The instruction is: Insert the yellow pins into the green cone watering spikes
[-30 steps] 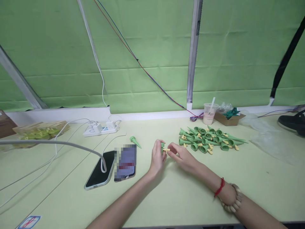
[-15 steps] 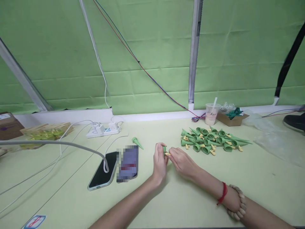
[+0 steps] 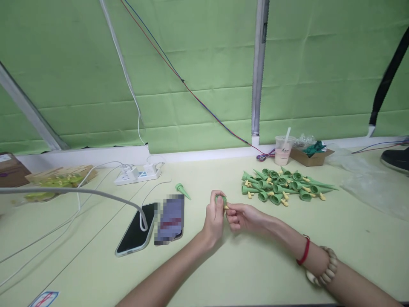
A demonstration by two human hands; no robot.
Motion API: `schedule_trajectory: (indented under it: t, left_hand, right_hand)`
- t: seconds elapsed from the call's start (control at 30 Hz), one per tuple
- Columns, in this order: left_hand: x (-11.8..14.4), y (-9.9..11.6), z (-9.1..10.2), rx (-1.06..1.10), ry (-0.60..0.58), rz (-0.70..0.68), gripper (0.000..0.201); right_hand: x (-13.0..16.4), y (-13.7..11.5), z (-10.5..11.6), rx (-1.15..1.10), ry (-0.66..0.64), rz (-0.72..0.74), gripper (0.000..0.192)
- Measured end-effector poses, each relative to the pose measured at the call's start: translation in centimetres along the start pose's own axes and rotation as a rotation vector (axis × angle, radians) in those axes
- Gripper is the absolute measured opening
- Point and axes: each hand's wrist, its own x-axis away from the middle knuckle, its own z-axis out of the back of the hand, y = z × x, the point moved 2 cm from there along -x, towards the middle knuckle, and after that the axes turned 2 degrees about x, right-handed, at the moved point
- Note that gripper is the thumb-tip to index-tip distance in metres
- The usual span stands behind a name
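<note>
Two phones lie nearby; the left hand grips a green piece, right hand pinching a yellow peg.

**A small improvised workshop, by the look of it**

Green fabric sheeting forms the backdrop, with grey metal poles standing against it and a red-and-blue wire pair slanting across, so the enclosure seems light and makeshift. A broad pale table fills the foreground. Its heap of near-identical green cones with small yellow pieces suggests handwork in batches. A power strip, phones, a drink cup and a cardboard box share the surface casually.
</note>
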Motion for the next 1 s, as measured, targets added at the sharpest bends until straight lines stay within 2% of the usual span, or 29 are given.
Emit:
schedule_trajectory:
  t: [0.1,0.17,0.27,0.37,0.43,0.53,0.73,0.8,0.87,1.0]
  left_hand:
    - [-0.2,0.4,0.1,-0.056,-0.031,-0.043,0.033]
    - [-0.4,0.8,0.1,-0.060,-0.024,-0.039,0.032]
    - [-0.6,1.1,-0.2,0.032,0.007,0.028,0.033]
    - [-0.8,1.2,-0.3,0.184,0.058,0.097,0.035]
    - [-1.0,1.2,-0.2,0.263,0.101,0.147,0.036]
    - [-1.3,1.1,0.0,0.315,0.070,0.237,0.039]
    - [-1.8,0.9,0.4,0.285,-0.213,0.399,0.054]
    - [-1.8,1.1,0.4,0.242,-0.262,0.422,0.057]
    - [-1.7,1.2,0.3,0.189,-0.253,0.413,0.057]
    - [-1.2,1.0,0.0,0.099,-0.128,0.348,0.056]
  right_hand:
    - [0.2,-0.3,-0.3,-0.094,0.005,-0.073,0.030]
    - [0.0,-0.3,-0.4,0.005,0.032,-0.069,0.033]
    - [-0.2,-0.4,-0.4,0.392,0.145,0.059,0.041]
    - [0.4,-1.2,-0.5,0.952,0.377,0.347,0.043]
    - [0.9,-1.7,-0.5,1.219,0.486,0.456,0.037]
    - [1.1,-2.1,0.0,1.416,0.484,0.514,0.031]
    - [0.9,-1.8,1.0,1.605,0.444,0.597,0.028]
    - [0.9,-1.6,1.0,1.631,0.422,0.611,0.028]
    - [1.0,-1.5,0.9,1.630,0.392,0.607,0.031]
    - [1.3,-1.2,0.2,1.468,0.338,0.621,0.034]
